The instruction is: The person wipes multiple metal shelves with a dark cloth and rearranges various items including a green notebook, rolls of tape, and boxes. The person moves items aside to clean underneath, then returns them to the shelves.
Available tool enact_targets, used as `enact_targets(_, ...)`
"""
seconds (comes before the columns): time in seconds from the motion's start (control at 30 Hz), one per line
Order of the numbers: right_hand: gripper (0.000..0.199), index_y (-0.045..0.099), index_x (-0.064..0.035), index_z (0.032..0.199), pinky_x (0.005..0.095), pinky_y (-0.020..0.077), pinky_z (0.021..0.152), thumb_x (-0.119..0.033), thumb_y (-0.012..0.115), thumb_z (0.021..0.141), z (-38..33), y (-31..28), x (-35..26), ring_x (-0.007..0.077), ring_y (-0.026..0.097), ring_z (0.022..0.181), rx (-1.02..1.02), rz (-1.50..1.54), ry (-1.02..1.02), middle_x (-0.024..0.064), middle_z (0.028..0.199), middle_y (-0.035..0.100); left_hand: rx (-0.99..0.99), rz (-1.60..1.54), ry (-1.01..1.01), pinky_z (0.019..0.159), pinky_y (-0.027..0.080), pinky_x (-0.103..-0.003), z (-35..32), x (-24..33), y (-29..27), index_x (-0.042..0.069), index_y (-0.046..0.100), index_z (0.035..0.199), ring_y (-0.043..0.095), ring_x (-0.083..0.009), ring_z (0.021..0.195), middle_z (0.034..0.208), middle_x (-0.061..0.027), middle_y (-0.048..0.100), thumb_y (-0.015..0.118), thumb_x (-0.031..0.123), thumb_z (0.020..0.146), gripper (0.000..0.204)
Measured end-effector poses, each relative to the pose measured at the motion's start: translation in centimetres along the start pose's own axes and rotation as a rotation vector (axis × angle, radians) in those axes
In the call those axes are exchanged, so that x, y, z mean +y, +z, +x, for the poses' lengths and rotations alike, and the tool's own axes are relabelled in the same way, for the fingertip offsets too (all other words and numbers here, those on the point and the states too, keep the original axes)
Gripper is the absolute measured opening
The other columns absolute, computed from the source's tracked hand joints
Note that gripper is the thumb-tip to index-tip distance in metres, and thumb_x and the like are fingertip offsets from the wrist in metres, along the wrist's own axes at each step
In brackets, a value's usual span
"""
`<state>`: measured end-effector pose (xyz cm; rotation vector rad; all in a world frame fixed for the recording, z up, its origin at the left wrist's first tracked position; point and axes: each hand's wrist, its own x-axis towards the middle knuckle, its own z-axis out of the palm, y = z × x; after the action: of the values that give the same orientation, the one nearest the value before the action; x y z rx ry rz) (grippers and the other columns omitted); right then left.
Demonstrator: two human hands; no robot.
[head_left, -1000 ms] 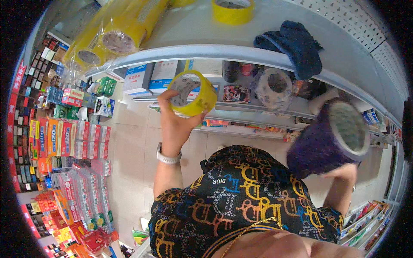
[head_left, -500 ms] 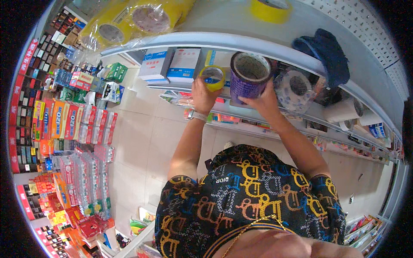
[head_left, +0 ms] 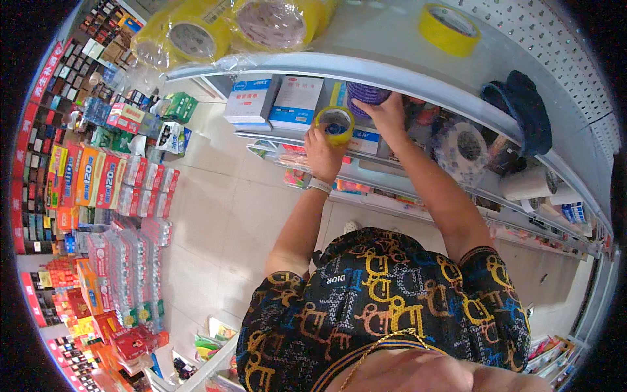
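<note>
The white shelving (head_left: 405, 68) fills the upper view, its top board carrying wrapped packs of yellow tape (head_left: 196, 39) and a loose yellow roll (head_left: 450, 26), with a dark cloth (head_left: 522, 111) draped over the edge. Below that board stand white-and-blue boxes (head_left: 274, 101), set upright and face-out so they can be read from the aisle. The right hand (head_left: 385, 114) is closed over a purple roll (head_left: 367, 95), pressing it into the shelf space beside the boxes; half a second ago that roll was held in front of the shelf with its open core turned to the camera. The left hand (head_left: 324, 151) curls its fingers around a small yellow roll (head_left: 336, 124), held just in front of the lower shelf edge, beside the purple one. It sits lower and nearer the shelf than before.
</note>
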<state>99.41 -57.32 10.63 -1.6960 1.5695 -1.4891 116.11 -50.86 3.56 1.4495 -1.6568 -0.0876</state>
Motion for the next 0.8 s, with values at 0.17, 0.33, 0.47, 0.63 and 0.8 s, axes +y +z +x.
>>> enact_targets(0.17,0.051,0.069,-0.0034,0.095,0.0409,0.0499,0.079,-0.046,0.079,0.069,1.7,2.8,2.1,0.0357,0.065,0.087,0.013,-0.115,0.007,0.0156,0.093,0.07,-0.057,-0.081,-0.001,0.102,0.036,-0.048,0.1,0.4,-0.8,0.004,0.037,0.133,0.045,-0.0429,0.119,0.134,-0.0262,0.043,0.081,0.012,0.065,0.082)
enact_targets(0.33,0.056,0.066,-0.0029,0.102,0.0421,0.0495,0.081,-0.047,0.078,0.07,2.1,3.6,4.2,0.0366,0.064,0.094,-0.057,-0.18,0.044,0.0176,0.101,0.068,-0.062,-0.19,0.015,0.105,0.035,-0.047,-1.3,0.0,-1.9,0.004,0.035,0.137,0.039,-0.042,0.126,0.138,-0.0278,0.037,0.079,0.011,0.07,0.081)
enact_targets(0.47,0.067,0.063,-0.0034,0.11,0.0406,0.0459,0.09,-0.049,0.081,0.065,1.9,5.3,8.6,0.0375,0.061,0.101,0.011,-0.24,0.029,0.0199,0.108,0.065,-0.029,-0.224,-0.022,0.105,0.035,-0.047,-2.4,0.8,-3.6,0.004,0.039,0.134,0.038,-0.0411,0.127,0.138,-0.0253,0.037,0.076,0.008,0.074,0.071)
enact_targets(0.63,0.073,0.055,-0.0016,0.118,0.0453,0.0472,0.089,-0.045,0.081,0.066,1.1,4.8,7.2,0.0404,0.059,0.105,0.01,-0.294,0.035,0.023,0.114,0.061,-0.056,-0.199,0.006,0.105,0.035,-0.045,-0.9,3.5,-6.3,0.004,0.045,0.127,0.04,-0.0373,0.127,0.134,-0.0203,0.041,0.071,0.003,0.078,0.055)
enact_targets(0.8,0.078,0.046,0.0039,0.123,0.0474,0.0484,0.087,-0.039,0.08,0.069,0.0,3.4,6.5,0.0439,0.061,0.099,0.087,-0.355,-0.018,0.0268,0.113,0.06,0.02,-0.278,0.087,0.102,0.037,-0.045,0.0,7.0,-6.9,0.008,0.05,0.122,0.044,-0.0372,0.123,0.132,-0.0188,0.044,0.07,0.003,0.077,0.05)
